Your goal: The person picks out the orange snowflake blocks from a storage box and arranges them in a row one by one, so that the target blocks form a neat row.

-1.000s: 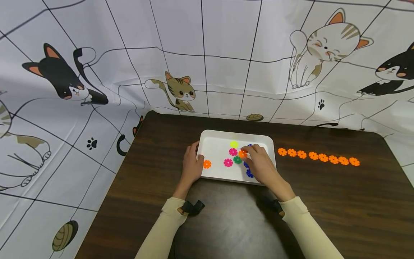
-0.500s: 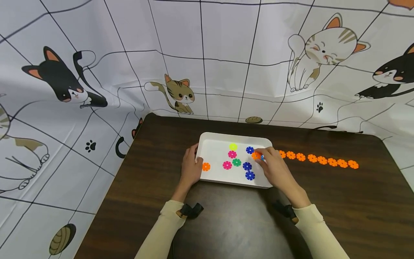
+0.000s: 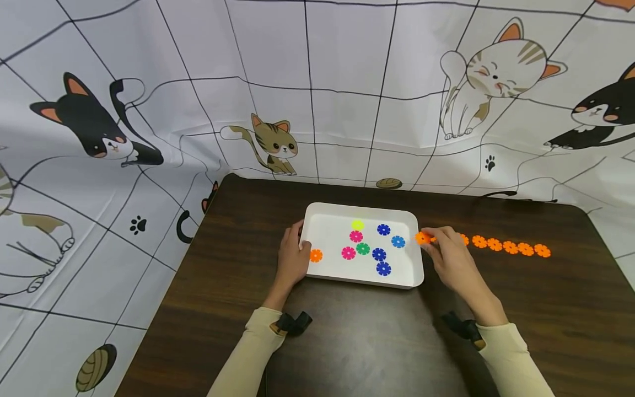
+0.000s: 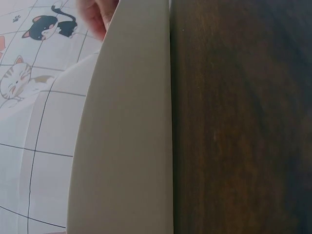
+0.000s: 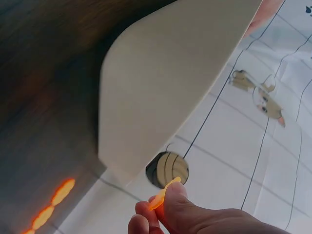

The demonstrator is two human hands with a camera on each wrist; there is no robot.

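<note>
My right hand (image 3: 453,264) pinches an orange notched, flower-shaped disc (image 3: 422,237) between thumb and fingers, just past the tray's right rim. In the right wrist view the same orange disc (image 5: 165,193) appears edge-on at the fingertips. My left hand (image 3: 294,256) grips the left side of a shallow white tray (image 3: 327,215), thumb over the rim beside another orange disc (image 3: 316,255). Inside the tray lie a yellow disc (image 3: 358,225), pink ones, a green disc (image 3: 363,248), a light blue disc (image 3: 398,241) and dark blue ones. A row of orange discs (image 3: 510,247) extends right of the tray, partly behind my right hand.
The dark wooden table (image 3: 208,309) carries the tray and the row. Behind and to the left hangs a white curtain (image 3: 347,121) printed with cats and grid lines. In the left wrist view the tray's side wall (image 4: 126,122) fills the middle.
My right hand has carried the orange disc rightward from the middle of the tray, over its right rim, toward the row. The left hand has stayed on the tray.
</note>
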